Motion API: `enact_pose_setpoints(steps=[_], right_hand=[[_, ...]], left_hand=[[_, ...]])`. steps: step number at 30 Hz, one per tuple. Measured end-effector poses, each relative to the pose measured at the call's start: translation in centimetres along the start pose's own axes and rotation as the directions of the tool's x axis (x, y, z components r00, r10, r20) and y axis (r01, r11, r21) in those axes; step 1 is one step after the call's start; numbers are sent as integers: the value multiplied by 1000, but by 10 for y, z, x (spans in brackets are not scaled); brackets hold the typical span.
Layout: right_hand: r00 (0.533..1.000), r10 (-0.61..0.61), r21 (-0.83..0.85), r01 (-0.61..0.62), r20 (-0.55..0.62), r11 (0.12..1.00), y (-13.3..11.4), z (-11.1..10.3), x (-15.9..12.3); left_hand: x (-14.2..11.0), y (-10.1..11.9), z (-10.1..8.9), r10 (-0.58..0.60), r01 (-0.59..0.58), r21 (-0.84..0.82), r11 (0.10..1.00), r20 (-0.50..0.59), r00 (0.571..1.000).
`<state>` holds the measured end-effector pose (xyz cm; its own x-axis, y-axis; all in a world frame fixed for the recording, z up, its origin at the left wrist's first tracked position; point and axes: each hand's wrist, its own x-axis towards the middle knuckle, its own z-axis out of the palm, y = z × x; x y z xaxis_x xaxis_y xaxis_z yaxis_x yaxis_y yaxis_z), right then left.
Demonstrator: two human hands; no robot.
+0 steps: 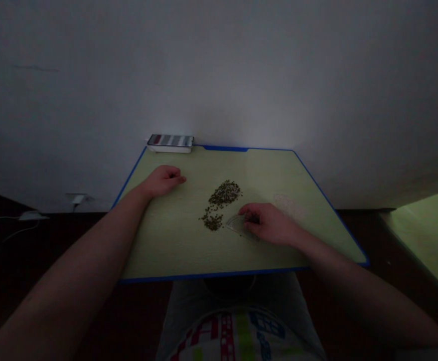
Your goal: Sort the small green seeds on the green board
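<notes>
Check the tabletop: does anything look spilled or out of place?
Loose dark bits lie straight on the table in two uneven heaps, with strays around them. It looks messy, though whether they spilled is unclear.

Right hand (267, 223) near dark granules (226, 193)

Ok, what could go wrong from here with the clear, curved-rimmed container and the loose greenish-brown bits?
The clear, curved-rimmed container at the right hand sits close to the smaller greenish-brown pile of bits, so a nudge might scatter that pile. The pale, pinkish-white patch, too faint to identify, lies just beyond that hand, which could brush it. In this dim light the see-through container may be easy to misjudge.
</notes>
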<state>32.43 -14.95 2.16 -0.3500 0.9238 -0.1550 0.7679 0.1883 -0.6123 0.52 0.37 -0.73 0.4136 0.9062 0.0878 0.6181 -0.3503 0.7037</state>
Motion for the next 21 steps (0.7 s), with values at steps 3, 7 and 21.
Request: enact_pose_setpoints(steps=[3, 7, 21], right_hand=[[999, -19, -13, 20, 34, 1000, -8, 2, 4], [997, -31, -36, 33, 70, 999, -14, 2, 7], [951, -192, -113, 224, 242, 968, -34, 6, 8]], left_hand=[[1, 1, 0, -21, 21, 9, 1000, -8, 1000], [2, -1, 1, -15, 15, 0, 1000, -6, 1000], [1, 1, 1, -2, 2, 11, 1000, -7, 1000]])
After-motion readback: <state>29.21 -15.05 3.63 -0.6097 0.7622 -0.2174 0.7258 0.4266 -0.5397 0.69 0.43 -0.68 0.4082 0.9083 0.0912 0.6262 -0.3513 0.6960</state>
